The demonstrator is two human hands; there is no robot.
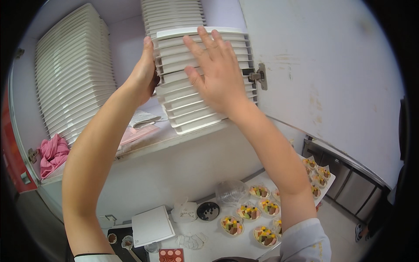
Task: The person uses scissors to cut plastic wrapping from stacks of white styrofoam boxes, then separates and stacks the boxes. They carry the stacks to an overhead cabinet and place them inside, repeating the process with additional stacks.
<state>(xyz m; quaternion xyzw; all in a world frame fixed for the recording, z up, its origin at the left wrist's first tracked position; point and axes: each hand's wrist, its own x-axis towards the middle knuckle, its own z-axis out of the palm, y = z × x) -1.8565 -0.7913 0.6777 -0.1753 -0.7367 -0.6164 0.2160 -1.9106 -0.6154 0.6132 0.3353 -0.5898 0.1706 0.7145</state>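
Note:
A stack of white plastic trays or lids (183, 116) stands at the front edge of an open wall cabinet. My left hand (144, 73) is against the stack's left side with the thumb pointing up; its other fingers are mostly hidden. Over the front of the stack my right hand (217, 72) lies with fingers spread, slightly blurred. A dark gap shows between layers near my left hand. Behind it rises another white stack (173, 14), and a taller white stack (75, 75) fills the cabinet's left side.
The cabinet door (320, 82) hangs open at right on a metal hinge (260, 77). A pink cloth (54, 155) lies on the shelf. Below, the white table (209, 240) bears several fruit-topped dessert cups (232, 225), a black dish (208, 211) and a white scale (152, 226). A person's foot (359, 232) shows at right.

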